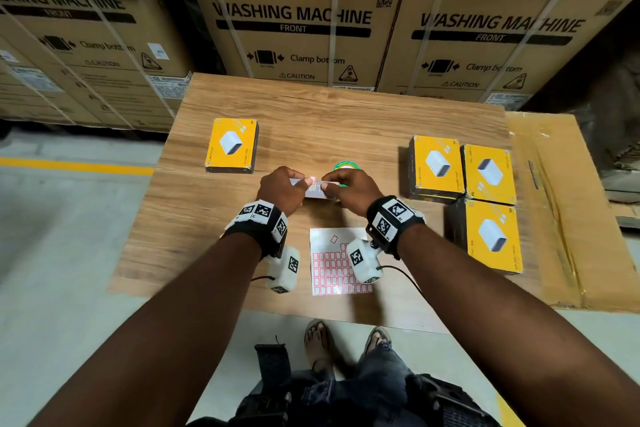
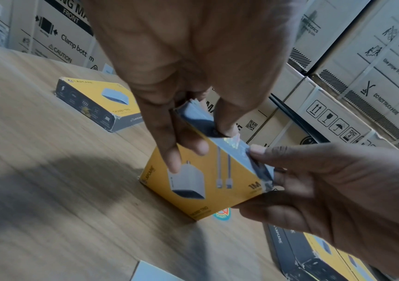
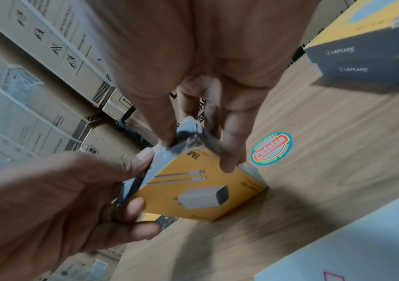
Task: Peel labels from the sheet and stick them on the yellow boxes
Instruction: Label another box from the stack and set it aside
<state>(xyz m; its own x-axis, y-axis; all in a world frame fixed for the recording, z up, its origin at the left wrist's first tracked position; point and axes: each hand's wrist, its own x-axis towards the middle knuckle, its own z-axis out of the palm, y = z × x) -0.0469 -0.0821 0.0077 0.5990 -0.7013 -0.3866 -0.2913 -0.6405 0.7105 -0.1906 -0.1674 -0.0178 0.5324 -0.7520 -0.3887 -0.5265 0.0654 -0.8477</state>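
Observation:
A yellow box stands on its edge at the middle of the wooden table, held at both ends. My left hand grips its left end, and my right hand grips its right end. A small red-bordered label sits on the box's grey upper side between my thumbs. The left wrist view shows my left hand pinching the box from above, its yellow face toward the camera. In the right wrist view my right hand pinches the box at a corner. The label sheet lies flat near the table's front edge.
One yellow box lies at the back left. Three more sit on dark boxes at the right. A round sticker is on the table behind the held box. Large cartons wall off the far side.

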